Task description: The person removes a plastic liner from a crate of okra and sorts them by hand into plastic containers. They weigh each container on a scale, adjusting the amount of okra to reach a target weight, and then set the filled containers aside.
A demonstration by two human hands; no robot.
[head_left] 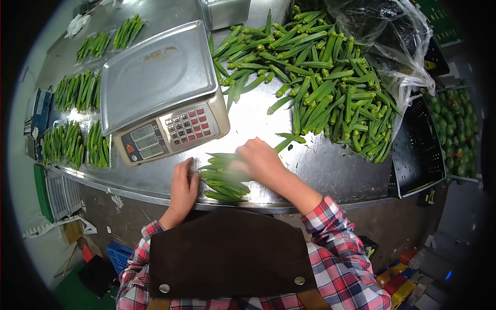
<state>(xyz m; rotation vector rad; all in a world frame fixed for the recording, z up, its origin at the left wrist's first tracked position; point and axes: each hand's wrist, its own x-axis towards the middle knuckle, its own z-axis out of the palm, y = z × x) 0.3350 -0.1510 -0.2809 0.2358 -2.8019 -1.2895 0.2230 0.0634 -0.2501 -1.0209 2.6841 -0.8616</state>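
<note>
A small stack of okra (223, 187) lies on the steel table near its front edge, between my hands. My left hand (183, 187) rests upright at the left end of the stack, fingers apart and holding nothing. Over the right part of the stack is my right hand (258, 161), its fingers bent and partly smeared by motion; what they hold, if anything, is hidden. Loose okra pods (290, 138) lie just beyond my right hand. A large okra heap (330, 85) covers the back right of the table.
A weighing scale (160, 77) stands left of centre. Packed okra trays (77, 92) lie at the far left. A metal container (226, 13) is at the back. Clear plastic (392, 41) and a black crate (419, 147) are on the right.
</note>
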